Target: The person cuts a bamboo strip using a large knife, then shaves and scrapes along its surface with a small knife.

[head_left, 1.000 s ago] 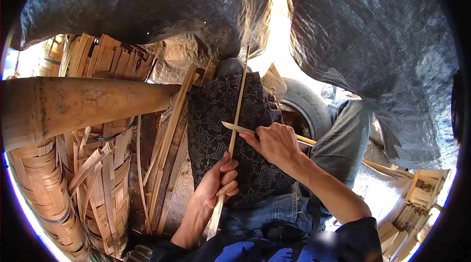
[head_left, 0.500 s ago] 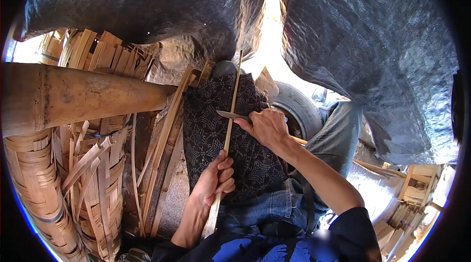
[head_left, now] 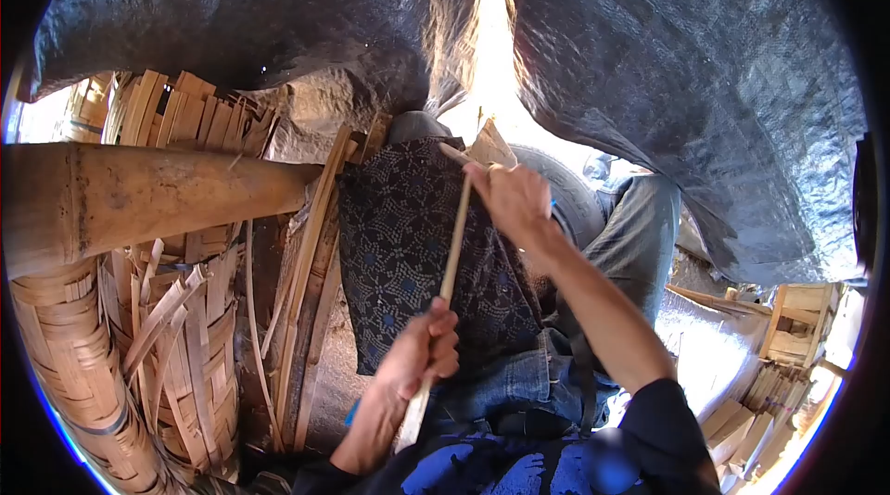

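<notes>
A long pale bamboo strip point(head_left: 457, 240) slants up over my lap, above a dark patterned cloth point(head_left: 399, 245) spread on my leg. My left hand point(head_left: 422, 351) is wrapped round the strip's lower part, near my body. Farther up, my right hand point(head_left: 514, 198) is closed on a knife, its handle hidden in the fingers. The knife blade point(head_left: 453, 154) points left, by the strip's upper stretch; motion blurs it, and I cannot tell whether it touches the strip.
A thick bamboo pole point(head_left: 158, 198) juts in from the left above woven bamboo baskets point(head_left: 74, 337). Upright bamboo slats point(head_left: 306, 300) stand beside my leg. A dark tarp point(head_left: 686, 78) hangs in front, with a tyre point(head_left: 556, 189) below it. Bamboo pieces point(head_left: 760, 412) lie at right.
My right hand and the knife have moved up and away along the strip. The left hand keeps its hold and has shifted slightly right and down, and the strip leans more to the right.
</notes>
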Motion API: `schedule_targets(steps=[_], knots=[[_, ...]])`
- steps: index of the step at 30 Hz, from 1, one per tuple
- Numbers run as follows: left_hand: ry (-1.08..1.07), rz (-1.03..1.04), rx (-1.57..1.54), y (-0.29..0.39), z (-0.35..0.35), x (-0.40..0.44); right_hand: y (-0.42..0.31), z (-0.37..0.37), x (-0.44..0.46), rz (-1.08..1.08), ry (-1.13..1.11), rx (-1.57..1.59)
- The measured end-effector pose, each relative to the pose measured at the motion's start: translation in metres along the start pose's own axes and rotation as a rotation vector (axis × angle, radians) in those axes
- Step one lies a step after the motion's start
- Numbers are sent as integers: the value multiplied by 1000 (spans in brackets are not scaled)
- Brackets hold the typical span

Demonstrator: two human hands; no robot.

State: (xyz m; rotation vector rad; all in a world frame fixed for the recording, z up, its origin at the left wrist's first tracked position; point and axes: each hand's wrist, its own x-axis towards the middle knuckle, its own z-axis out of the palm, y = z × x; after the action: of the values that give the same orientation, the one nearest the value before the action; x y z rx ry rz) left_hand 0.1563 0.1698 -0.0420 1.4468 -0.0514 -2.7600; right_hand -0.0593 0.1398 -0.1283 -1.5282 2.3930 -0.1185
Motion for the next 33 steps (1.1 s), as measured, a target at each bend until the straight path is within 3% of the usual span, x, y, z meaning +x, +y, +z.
schedule_targets(steps=[2, 4, 5, 8, 11, 16, 19, 23, 25, 33], knots=[[-101, -6, -30, -6, -7, 0, 18, 1, 8, -21, 27, -23], [-103, 3, -25, -1, -5, 2, 27, 3, 4, -62, 78, 282], [-113, 28, -21, 3, -3, 5, 23, -9, 1, -69, 71, 277], [-93, 87, 72, 16, 2, 12, 3, -46, -28, 17, -259, 437], [-13, 118, 175, 28, 7, 15, -10, -43, -48, -138, -181, 380], [15, 229, 180, 37, 3, 21, -18, -26, -42, -130, -51, 421], [83, 289, 295, 30, 5, 25, -21, -38, -42, -173, -205, 383], [157, 418, 457, 18, 11, 35, -17, -41, -48, -243, -97, 190], [138, 401, 422, 16, 8, 35, -13, -37, -48, -267, -167, 195], [176, 397, 422, 11, 8, 37, -8, -16, -39, -208, -84, 241]])
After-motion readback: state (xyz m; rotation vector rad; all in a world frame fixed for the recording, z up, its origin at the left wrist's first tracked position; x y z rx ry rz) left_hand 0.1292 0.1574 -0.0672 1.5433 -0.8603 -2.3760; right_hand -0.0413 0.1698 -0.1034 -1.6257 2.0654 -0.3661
